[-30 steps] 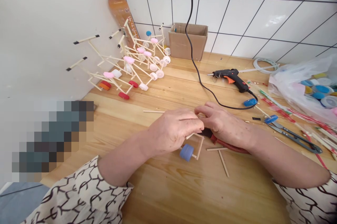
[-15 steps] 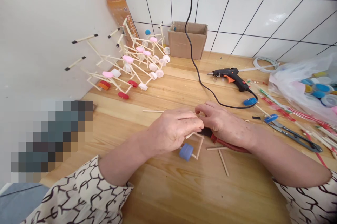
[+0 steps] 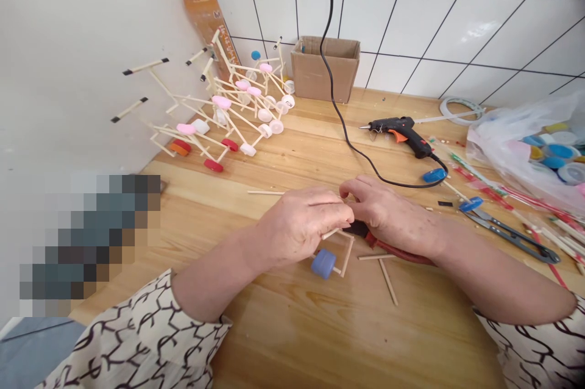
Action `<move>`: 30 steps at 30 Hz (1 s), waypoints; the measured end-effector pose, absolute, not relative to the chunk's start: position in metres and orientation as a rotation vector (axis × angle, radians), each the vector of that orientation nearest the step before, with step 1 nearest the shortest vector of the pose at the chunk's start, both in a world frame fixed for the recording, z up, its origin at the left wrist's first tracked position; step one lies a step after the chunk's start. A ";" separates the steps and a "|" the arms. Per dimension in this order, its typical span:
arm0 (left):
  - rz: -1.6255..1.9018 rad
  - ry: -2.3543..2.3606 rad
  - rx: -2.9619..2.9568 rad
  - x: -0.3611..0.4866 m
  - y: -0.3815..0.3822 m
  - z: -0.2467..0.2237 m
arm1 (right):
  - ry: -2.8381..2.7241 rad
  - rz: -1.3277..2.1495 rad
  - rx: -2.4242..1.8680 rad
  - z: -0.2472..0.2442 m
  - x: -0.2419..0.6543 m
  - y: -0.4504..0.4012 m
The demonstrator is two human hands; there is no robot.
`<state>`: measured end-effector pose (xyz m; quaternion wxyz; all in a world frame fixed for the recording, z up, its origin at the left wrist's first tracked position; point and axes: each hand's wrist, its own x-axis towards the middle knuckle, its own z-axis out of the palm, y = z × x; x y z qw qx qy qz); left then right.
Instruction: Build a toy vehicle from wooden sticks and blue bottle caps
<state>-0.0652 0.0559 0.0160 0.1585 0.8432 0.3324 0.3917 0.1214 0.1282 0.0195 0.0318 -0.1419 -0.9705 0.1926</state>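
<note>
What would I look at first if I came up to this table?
You'd probably spot the bunch of little stick frames with colourful bottle-cap wheels at the back left of the wooden table. In the middle, the left hand and right hand meet beside a small stick frame with a blue cap wheel. To the right lie a black glue gun and a plastic bag of bottle caps.

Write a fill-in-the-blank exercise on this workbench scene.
The left hand is right by a stick frame carrying a ____ bottle-cap wheel.
The right hand lies over a tool with ____ handles.
The hot glue gun on the wooden table has a ____ trigger.

Missing words: blue; red; orange.
</note>
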 end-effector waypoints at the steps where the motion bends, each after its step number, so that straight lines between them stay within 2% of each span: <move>1: 1.122 0.952 2.409 -0.065 0.056 0.016 | -2.985 0.603 -0.441 0.019 0.121 0.128; 10: 1.185 0.987 2.428 -0.065 0.055 0.017 | -2.975 0.623 -0.479 0.017 0.123 0.129; 30: 1.082 0.960 2.419 -0.065 0.056 0.017 | -3.014 0.518 -0.478 0.018 0.123 0.128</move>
